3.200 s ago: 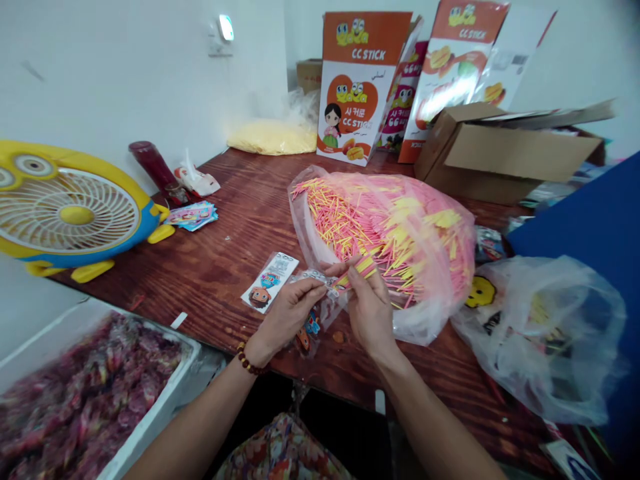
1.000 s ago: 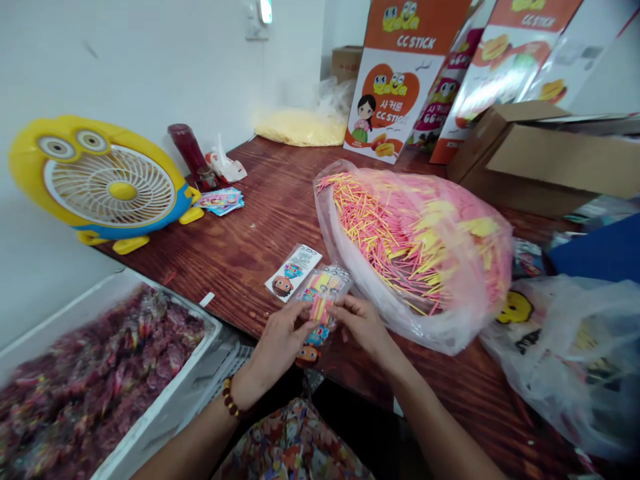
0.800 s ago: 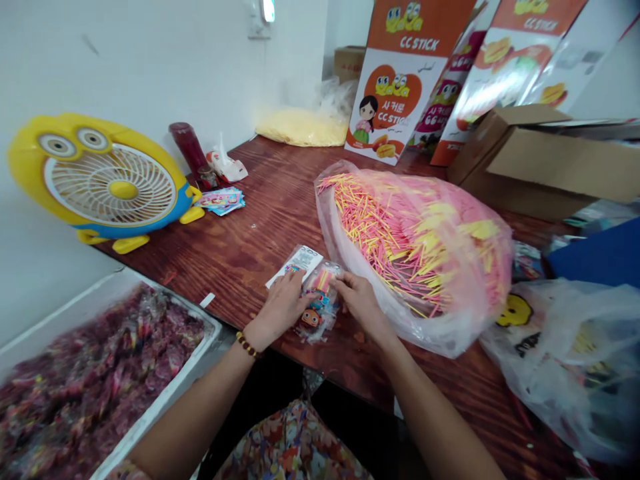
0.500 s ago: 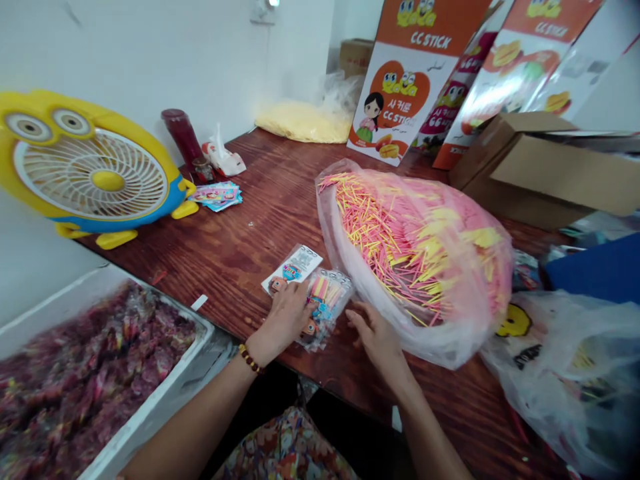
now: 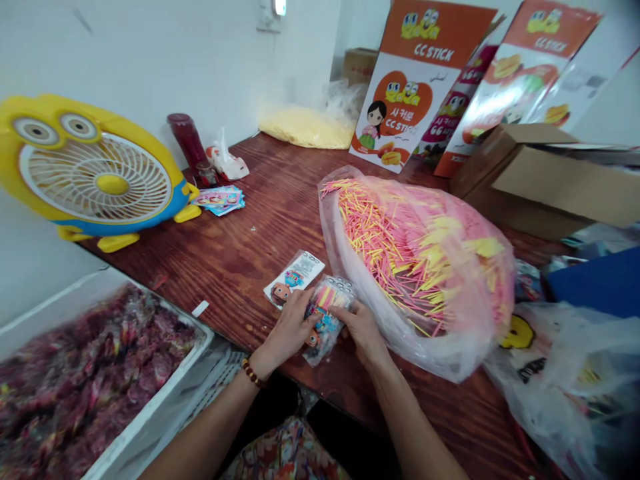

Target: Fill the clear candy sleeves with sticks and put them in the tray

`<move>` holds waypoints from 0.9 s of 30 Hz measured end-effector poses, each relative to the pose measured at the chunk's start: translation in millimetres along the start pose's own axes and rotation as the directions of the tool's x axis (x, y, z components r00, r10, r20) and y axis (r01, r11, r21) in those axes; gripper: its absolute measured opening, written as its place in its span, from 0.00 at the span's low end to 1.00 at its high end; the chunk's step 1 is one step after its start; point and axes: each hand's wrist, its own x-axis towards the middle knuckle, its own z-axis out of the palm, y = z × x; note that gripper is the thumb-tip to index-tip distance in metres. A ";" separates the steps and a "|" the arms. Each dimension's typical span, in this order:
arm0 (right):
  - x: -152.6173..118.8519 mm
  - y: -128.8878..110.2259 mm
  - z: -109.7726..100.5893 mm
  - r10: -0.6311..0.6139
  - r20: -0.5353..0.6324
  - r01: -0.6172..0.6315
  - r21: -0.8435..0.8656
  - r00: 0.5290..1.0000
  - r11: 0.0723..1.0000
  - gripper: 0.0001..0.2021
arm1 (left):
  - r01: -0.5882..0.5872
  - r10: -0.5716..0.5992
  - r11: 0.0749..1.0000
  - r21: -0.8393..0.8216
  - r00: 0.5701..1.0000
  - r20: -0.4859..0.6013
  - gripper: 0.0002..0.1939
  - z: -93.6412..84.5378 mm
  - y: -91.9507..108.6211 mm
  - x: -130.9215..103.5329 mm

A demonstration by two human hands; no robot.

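Between my hands is a clear printed packet (image 5: pixel 325 321) with pink and yellow sticks showing inside. My left hand (image 5: pixel 291 328) grips its left side, thumb on top. My right hand (image 5: pixel 363 328) pinches the right edge, its lower fingers hidden beneath. Just beyond my left hand, a flat printed packet (image 5: pixel 295 275) lies on the table. To the right, a large clear bag (image 5: pixel 345 247) lies open toward me, full of loose pink and yellow sticks (image 5: pixel 380 247).
A yellow fan (image 5: pixel 107 180) stands at the left behind a white crate (image 5: pixel 200 337) of wrapped packets. Tall cartons (image 5: pixel 400 100) and an open cardboard box (image 5: pixel 545 173) stand at the back right. A plastic bag (image 5: pixel 575 373) sits at the right edge of the brown table (image 5: pixel 225 260).
My right hand has moved left and taken hold of the stick packet's right edge. My left hand has shifted off the flat packet onto the stick packet.
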 end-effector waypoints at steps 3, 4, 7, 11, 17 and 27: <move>-4.7 3.1 -1.4 -0.072 0.009 0.072 0.007 0.997 0.997 0.21 | 0.008 -0.011 0.999 -0.051 0.999 -0.048 0.32 -0.1 -1.5 -6.3; -6.2 5.4 -1.9 -0.108 0.022 0.108 0.008 0.994 0.994 0.21 | 0.027 -0.031 0.998 -0.059 0.997 -0.071 0.35 -0.6 -1.9 -7.9; -10.0 14.3 -3.0 -0.242 0.097 0.246 -0.027 0.965 0.969 0.20 | 0.089 -0.096 0.991 -0.098 0.993 -0.066 0.41 -3.6 -2.3 -10.6; -15.3 24.3 0.4 -0.342 0.172 0.373 -0.194 0.924 0.908 0.20 | 0.106 -0.108 0.965 -0.239 0.994 0.007 0.32 -7.2 1.5 -12.1; -26.7 27.7 10.9 -0.312 0.228 0.361 -0.219 0.922 0.906 0.27 | 0.148 -0.173 0.744 -0.651 0.985 0.026 0.25 4.2 11.8 -25.7; -26.0 -24.8 1.6 -0.342 0.380 0.508 -0.558 0.859 0.657 0.30 | 0.066 -0.152 0.653 -0.755 0.987 -0.044 0.35 2.6 27.3 -40.7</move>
